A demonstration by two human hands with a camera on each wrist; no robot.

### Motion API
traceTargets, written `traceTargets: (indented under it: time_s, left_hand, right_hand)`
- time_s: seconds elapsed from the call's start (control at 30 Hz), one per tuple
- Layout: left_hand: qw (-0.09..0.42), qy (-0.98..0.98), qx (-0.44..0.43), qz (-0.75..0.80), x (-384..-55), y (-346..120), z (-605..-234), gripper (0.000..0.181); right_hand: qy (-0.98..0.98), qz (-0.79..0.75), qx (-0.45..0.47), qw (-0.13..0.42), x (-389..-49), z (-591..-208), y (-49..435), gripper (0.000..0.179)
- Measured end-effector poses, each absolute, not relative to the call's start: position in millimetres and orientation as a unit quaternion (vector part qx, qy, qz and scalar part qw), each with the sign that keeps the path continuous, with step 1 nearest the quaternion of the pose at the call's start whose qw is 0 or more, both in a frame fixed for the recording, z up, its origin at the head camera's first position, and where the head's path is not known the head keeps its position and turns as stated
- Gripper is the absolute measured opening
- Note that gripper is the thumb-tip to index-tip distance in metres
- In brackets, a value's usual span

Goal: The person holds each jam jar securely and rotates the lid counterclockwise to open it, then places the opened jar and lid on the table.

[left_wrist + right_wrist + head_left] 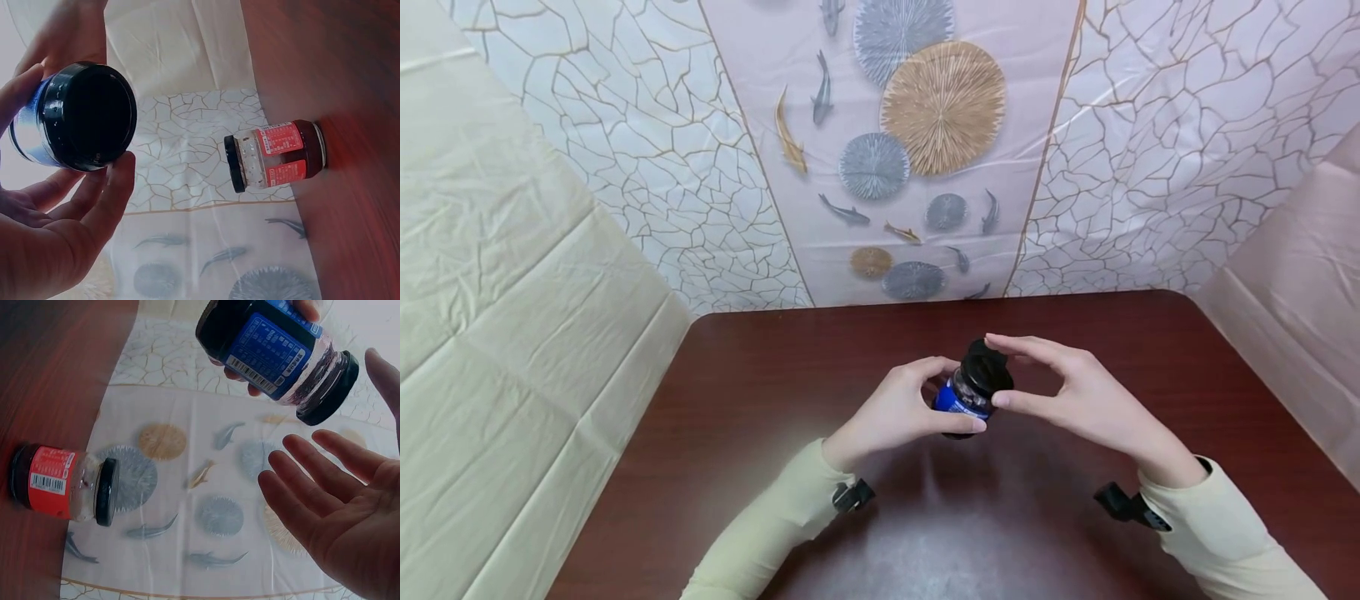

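Note:
My left hand (902,408) grips a jar (953,402) with a blue label and a black lid (987,375), thumb on the near side. The jar is held above the table, its lid tilted toward my right hand (1075,392). In the right wrist view, the right hand's fingers and thumb are spread around the lid (331,394), with a gap between them and it. A second jar (281,153), with a red label and black lid, stands upright on the table. In the head view the blue-labelled jar and my hands mostly hide it.
The dark reddish-brown table (760,358) has a glossy top. Behind it hangs a patterned sheet (880,233) with fish and round motifs. Pale cloth sheets (512,333) line the sides. Dark straps with small devices (853,496) sit at both wrists.

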State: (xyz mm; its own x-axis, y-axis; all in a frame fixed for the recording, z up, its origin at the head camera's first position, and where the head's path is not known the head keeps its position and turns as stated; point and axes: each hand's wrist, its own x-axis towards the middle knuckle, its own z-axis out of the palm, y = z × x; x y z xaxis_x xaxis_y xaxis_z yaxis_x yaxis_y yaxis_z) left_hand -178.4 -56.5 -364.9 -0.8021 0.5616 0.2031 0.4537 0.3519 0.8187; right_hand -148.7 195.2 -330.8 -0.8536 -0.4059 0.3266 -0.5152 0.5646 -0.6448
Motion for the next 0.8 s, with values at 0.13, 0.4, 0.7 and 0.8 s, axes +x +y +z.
traceTargets:
  time_s: [0.13,0.4,0.7,0.8]
  left_hand:
    - [0.057,0.825,0.314,0.466,-174,-57,-365,0.058]
    - [0.042,0.828,0.329,0.452,-173,-59,-368,0.058]
    - [0.048,0.835,0.343,0.428,-173,-59,-373,0.059]
    - [0.074,0.831,0.340,0.435,-173,-60,-375,0.057]
  right_hand:
    - [-0.880,0.390,0.266,0.061,-146,-331,191,0.063]
    - [-0.890,0.381,0.247,0.049,-144,-332,185,0.058]
    - [-0.892,0.379,0.241,0.050,-142,-339,177,0.059]
    - [-0.896,0.371,0.240,0.047,-142,-340,177,0.058]
